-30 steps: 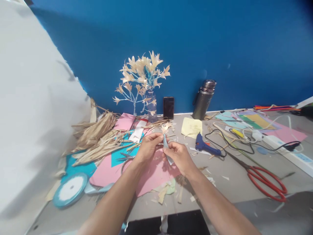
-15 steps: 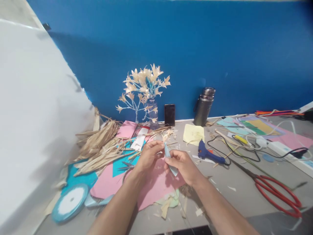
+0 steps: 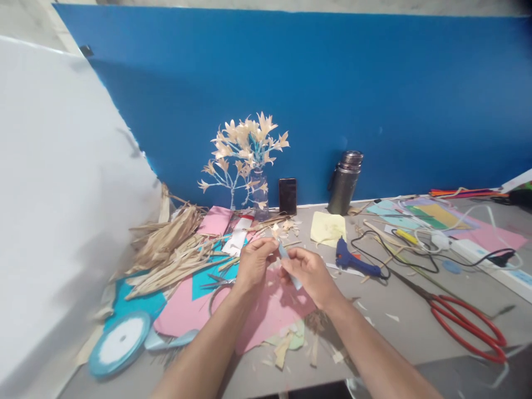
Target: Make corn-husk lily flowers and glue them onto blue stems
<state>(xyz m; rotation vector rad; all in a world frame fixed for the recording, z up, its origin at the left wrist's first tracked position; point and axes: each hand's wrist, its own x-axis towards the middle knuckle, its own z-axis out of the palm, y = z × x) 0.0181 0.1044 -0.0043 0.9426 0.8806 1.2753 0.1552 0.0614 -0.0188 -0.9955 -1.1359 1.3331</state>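
My left hand is pinched at the base of a small cream husk-like flower. My right hand grips a pale blue ribbon strip, which runs up between the hands to just below the flower. The fingers partly cover the ribbon and the stem. Pink paper lies under both hands. Behind them, a bunch of similar cream flowers on blue stems stands in a clear bottle. Small scissors lie beside my left wrist.
Dried husks are heaped at left, above a ribbon spool. A phone and a steel flask stand by the blue wall. To the right are a blue glue gun, red-handled shears, cables and a power strip.
My right hand has shifted slightly along with the ribbon, whose lower end now sits a little higher and shows less. The left hand keeps its pinch. The view has tilted slightly.
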